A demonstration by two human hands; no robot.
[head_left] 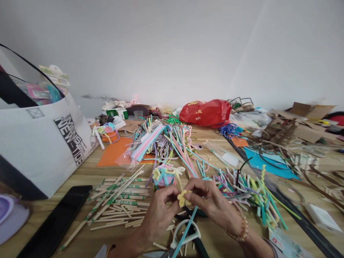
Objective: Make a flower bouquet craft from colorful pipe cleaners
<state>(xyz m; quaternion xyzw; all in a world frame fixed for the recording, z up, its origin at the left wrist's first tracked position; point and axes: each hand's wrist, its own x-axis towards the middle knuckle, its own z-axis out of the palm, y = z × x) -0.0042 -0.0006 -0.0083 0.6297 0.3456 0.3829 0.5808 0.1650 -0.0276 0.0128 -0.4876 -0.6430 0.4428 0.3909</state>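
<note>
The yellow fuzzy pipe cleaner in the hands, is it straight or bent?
Bent: the yellow pipe cleaner is curled into small loops, pinched between the left hand and right hand.

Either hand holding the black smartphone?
No, the smartphone lies on the tabletop; left hand and right hand pinch a yellow pipe cleaner.

On my wood-grain table [215, 143] I see a tangled heap of pipe cleaners [174, 143], flat wooden sticks [118, 200], a black smartphone [56, 218], an orange sheet [113, 154], a teal sheet [268, 163], and a red plastic bag [205, 113] near the wall.
</note>
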